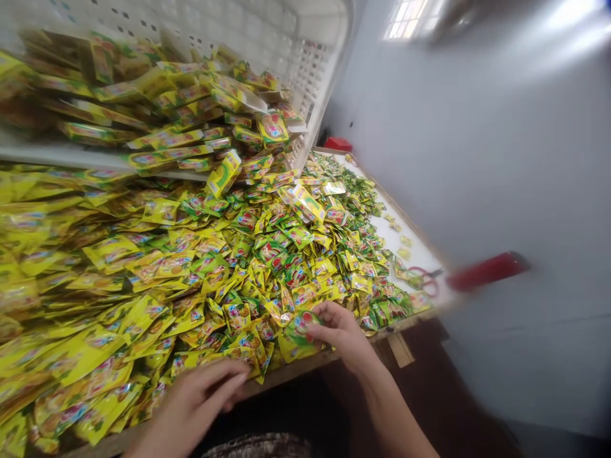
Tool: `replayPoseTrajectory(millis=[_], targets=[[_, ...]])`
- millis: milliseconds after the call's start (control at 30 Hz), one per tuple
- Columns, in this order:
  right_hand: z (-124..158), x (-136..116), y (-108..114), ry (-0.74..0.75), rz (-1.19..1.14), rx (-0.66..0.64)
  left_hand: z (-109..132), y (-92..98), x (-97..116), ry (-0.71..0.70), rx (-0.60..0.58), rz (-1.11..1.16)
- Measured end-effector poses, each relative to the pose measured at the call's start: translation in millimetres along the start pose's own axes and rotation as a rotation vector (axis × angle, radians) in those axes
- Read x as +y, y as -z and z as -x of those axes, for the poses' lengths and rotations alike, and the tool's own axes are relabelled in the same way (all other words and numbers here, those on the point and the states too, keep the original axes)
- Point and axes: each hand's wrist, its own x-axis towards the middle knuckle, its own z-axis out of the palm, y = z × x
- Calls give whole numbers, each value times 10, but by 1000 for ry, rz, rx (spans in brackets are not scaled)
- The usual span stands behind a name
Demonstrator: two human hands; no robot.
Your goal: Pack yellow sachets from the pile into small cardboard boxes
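My right hand [341,334] pinches a green-and-yellow snack packet [298,337] with a red fruit picture between thumb and fingers, just above the table's front edge. To its left, my left hand [205,394] hovers by the near rim of the pile, its fingers loosely bent and slightly blurred. No packet shows in that hand, though some fingertips are hidden. A deep heap of small shiny packets [200,261], yellow and green, spreads over the table in front of both hands. Small yellow boxes [308,202] lie on the heap.
A white perforated plastic crate [329,70] full of yellow boxes [181,95] lies tipped towards the heap. Red-handled scissors [424,280] rest on the white tabletop [405,232] at right, near a blurred red object [489,270]. A pale wall [477,159] stands beyond.
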Motion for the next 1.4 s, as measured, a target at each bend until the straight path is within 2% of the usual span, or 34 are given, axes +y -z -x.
replayPoseTrajectory(millis=[33,100,167,233,267,333,433,500,633,733,833,900,933,967,1033,1100,1133,1233,1300,1400], targets=[[25,8,3,20,-2,18,-159,-159,78,-117,-106,-137],[68,15,59,70,13,63,-413,-469,219,-234,-142,-395],[116,10,155,99,26,98,-549,-698,298,-251,-90,-621],[165,-20,244,109,70,98,-591,-801,310,-213,-65,-707],[184,-49,273,123,120,90,-598,-808,302,-186,-72,-668],[197,-131,279,186,276,52,-612,-763,293,-119,-120,-454],[124,-252,175,347,518,-80,-665,-648,357,-39,-218,-84],[25,-274,72,436,609,-139,-702,-598,444,-7,-253,45],[-167,-184,-61,456,623,-18,-721,-608,568,31,-180,133],[-222,-139,-48,488,572,76,-715,-650,553,-4,-149,155],[-205,-164,47,514,549,14,-799,-628,576,-74,-158,64],[-179,-191,136,466,538,-13,-979,-571,720,-172,-224,-82],[-168,-197,180,438,531,16,-1118,-539,841,-250,-234,-179],[-161,-196,220,415,521,67,-1291,-512,990,-349,-214,-287],[-157,-164,271,383,463,181,-1709,-487,1339,-589,-70,-531],[-173,-81,272,336,351,227,-2160,-516,1678,-785,33,-820],[-188,-21,255,305,284,221,-2369,-549,1818,-829,26,-955],[-247,213,185,224,100,173,-2822,-672,2066,-862,-24,-1057],[-277,356,176,197,17,158,-2932,-705,2100,-855,-54,-1054],[-280,431,251,171,-78,177,-2791,-569,2027,-847,-47,-1046]])
